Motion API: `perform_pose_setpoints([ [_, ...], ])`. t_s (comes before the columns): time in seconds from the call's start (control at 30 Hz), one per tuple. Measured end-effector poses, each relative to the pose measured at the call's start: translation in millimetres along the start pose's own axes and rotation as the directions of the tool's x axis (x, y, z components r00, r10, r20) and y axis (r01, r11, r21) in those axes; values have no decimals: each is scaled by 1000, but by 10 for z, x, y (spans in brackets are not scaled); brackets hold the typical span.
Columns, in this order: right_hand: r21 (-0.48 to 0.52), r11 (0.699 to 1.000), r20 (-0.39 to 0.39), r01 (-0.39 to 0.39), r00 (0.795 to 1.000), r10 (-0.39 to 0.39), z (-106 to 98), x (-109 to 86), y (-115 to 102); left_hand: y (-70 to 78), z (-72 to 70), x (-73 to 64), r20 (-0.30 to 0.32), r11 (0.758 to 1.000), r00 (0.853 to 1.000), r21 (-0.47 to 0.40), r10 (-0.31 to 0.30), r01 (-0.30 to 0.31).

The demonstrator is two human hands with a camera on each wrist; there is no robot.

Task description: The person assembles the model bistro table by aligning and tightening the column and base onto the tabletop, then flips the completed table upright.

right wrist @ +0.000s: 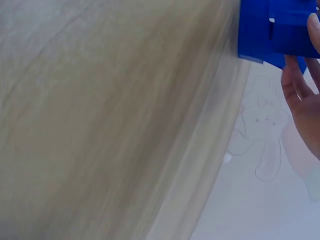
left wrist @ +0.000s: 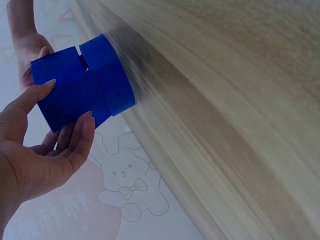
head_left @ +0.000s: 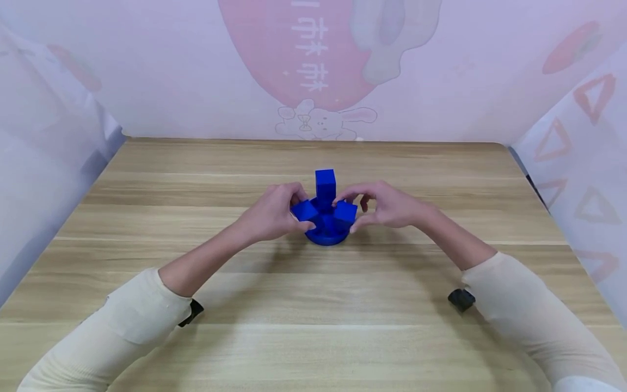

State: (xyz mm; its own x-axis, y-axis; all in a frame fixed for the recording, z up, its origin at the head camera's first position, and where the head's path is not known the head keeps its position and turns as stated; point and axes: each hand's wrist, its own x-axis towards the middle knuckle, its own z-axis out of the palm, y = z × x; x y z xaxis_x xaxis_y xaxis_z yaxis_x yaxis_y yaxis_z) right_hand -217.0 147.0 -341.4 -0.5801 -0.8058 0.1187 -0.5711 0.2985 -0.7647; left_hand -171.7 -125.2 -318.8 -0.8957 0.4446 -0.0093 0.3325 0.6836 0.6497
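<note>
A blue piece with a round base point(head_left: 327, 239) stands on the wooden table in the head view. Three square-topped blocks rise from it. The rear block point(head_left: 325, 184) is the tallest looking and has no fingers on it. My left hand point(head_left: 274, 213) pinches the left block point(head_left: 305, 210) between thumb and fingers. On the other side my right hand point(head_left: 392, 206) holds the right block point(head_left: 345, 212) the same way. In the left wrist view the left thumb and fingertips touch the block's point(left wrist: 75, 100) sides. The right wrist view cuts off part of the right hand point(right wrist: 307, 107).
The wooden table point(head_left: 313, 326) has its back edge against a pale printed backdrop point(head_left: 171, 81), with similar panels at both sides. A small black device point(head_left: 461, 299) sits under the right sleeve and another black device point(head_left: 192, 313) under the left sleeve.
</note>
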Motion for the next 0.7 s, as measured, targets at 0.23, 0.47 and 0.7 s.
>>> perform_pose_setpoints([
  [0.23, -60, 997, -192, -41, 981, 28, 165, 119, 21, -15, 6, 17, 7, 1000, 1000, 9, 5, -5],
  [0.47, -90, 995, -226, -54, 974, 33, 210, 137, 42, -11, 12, 29, 14, 1000, 1000, 3, -2, 2],
  [0.7, -26, 999, -79, 25, 996, -27, 134, 90, 45, -16, 2, 30, 22, 1000, 1000, 5, -12, 12],
])
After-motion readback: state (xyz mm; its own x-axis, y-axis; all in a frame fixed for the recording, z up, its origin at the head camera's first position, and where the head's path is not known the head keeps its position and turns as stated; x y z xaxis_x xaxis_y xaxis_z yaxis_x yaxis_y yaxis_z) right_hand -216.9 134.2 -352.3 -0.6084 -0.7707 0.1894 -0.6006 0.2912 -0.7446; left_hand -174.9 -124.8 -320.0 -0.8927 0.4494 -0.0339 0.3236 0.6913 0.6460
